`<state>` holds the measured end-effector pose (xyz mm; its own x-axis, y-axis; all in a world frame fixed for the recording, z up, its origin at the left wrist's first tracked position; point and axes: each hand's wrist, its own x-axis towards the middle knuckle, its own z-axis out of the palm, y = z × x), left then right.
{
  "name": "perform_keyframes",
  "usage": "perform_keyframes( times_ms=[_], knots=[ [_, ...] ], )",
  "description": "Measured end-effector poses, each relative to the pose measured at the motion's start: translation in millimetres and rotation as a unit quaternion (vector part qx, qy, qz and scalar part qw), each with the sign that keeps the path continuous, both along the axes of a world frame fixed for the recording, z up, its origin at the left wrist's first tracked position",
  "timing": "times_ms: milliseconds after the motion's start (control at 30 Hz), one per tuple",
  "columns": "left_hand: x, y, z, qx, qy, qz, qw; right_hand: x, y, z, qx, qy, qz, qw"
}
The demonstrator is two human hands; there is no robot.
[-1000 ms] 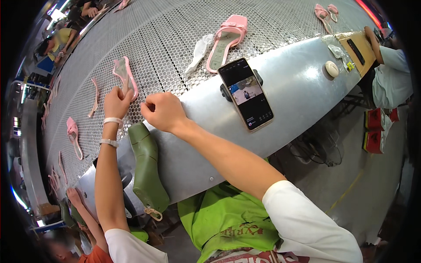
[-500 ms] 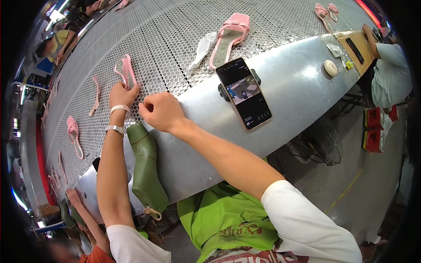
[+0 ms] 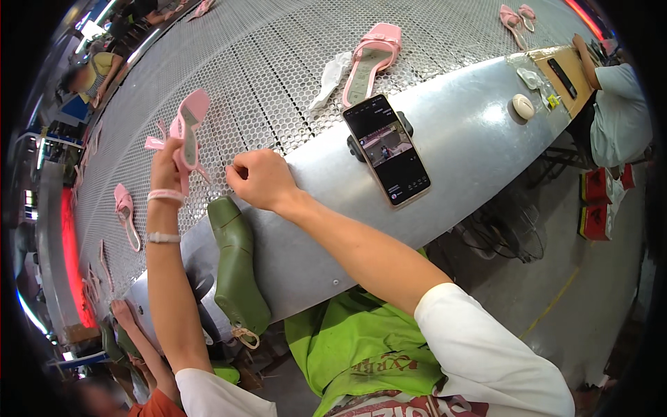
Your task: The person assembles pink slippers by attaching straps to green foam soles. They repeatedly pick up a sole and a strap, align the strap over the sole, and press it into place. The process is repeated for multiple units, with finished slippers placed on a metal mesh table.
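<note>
two red boxes (image 3: 595, 205) sit at the far right beside the seated person in a pale shirt (image 3: 615, 115); their contents are too small to make out, though something whitish seems to hang at their side. on the metal table (image 3: 472, 160), a brown board (image 3: 581, 74) bears a slim dark object (image 3: 563, 78), and a phone (image 3: 388, 149) stands tilted in a black holder (image 3: 356, 147).

the left hand (image 3: 167, 167) is closed around a pink sandal (image 3: 186, 128), holding it tilted above the perforated surface (image 3: 264, 83), its square end pointing away and loose straps showing on the left. the right hand (image 3: 260, 179) is curled into a loose fist, a dark hollow between thumb and forefinger; i cannot tell whether it has hold of anything. just below it lies a green shoe last (image 3: 237, 267) with a cord loop (image 3: 246, 338) at its near end. another pink sandal (image 3: 372, 62) lies beside white paper (image 3: 332, 80) on the perforated surface.
</note>
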<state>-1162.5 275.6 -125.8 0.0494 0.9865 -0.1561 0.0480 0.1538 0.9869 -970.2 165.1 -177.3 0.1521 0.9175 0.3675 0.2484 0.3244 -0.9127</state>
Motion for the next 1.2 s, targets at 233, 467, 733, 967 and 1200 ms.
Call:
perform_keyframes(
  times_ms=[233,467,733,967,1200],
  knots=[
    [5,-120,87,0.127,-0.068,-0.061,0.988,-5,3,-3,0.021,-0.002,0.002,1.0],
    [-12,-242,89,0.175,-0.1,-0.036,0.979,2,-24,21,0.067,0.074,0.257,0.961],
    [16,-340,21,0.23,0.043,-0.001,0.972,-15,-157,50,-0.113,0.434,0.481,0.754],
    [25,-350,41,0.279,0.041,0.178,0.943,18,-198,33,-0.202,0.48,0.332,0.787],
    [15,-306,30,0.247,0.378,0.13,0.883,46,-229,4,-0.302,0.385,0.329,0.808]
  ],
)
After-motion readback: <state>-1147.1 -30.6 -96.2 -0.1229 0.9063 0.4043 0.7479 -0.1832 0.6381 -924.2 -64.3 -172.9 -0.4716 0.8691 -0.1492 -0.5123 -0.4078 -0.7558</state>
